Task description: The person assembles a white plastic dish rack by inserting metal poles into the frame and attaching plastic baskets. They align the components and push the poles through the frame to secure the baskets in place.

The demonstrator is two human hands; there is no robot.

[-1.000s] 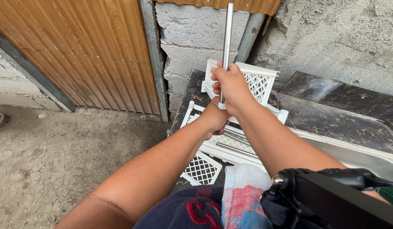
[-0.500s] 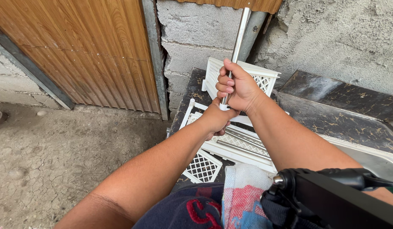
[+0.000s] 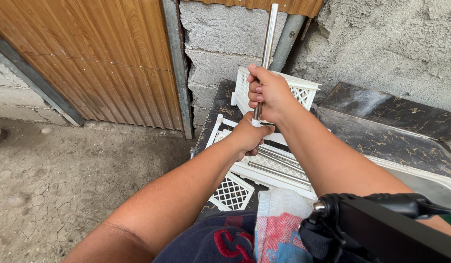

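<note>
My right hand (image 3: 267,92) grips a shiny metal tube (image 3: 269,36) that stands almost upright, its top near the upper edge of the view. Just below, my left hand (image 3: 248,135) is closed around the tube's lower end, where a white plastic fitting shows. Both hands are above white plastic lattice shelf panels (image 3: 231,192) that lie flat on a dark marbled slab (image 3: 381,131). More metal tubes (image 3: 279,163) lie among the panels.
A white lattice basket piece (image 3: 303,90) stands behind my hands against a grey block wall (image 3: 220,39). A wood-patterned door (image 3: 94,58) is to the left above cracked dirt ground (image 3: 64,185). A cloth (image 3: 279,224) and a black device (image 3: 391,229) are at the bottom.
The tube's top swung to the right and then back toward upright. Both hands have kept their hold on it and stayed in nearly the same place.
</note>
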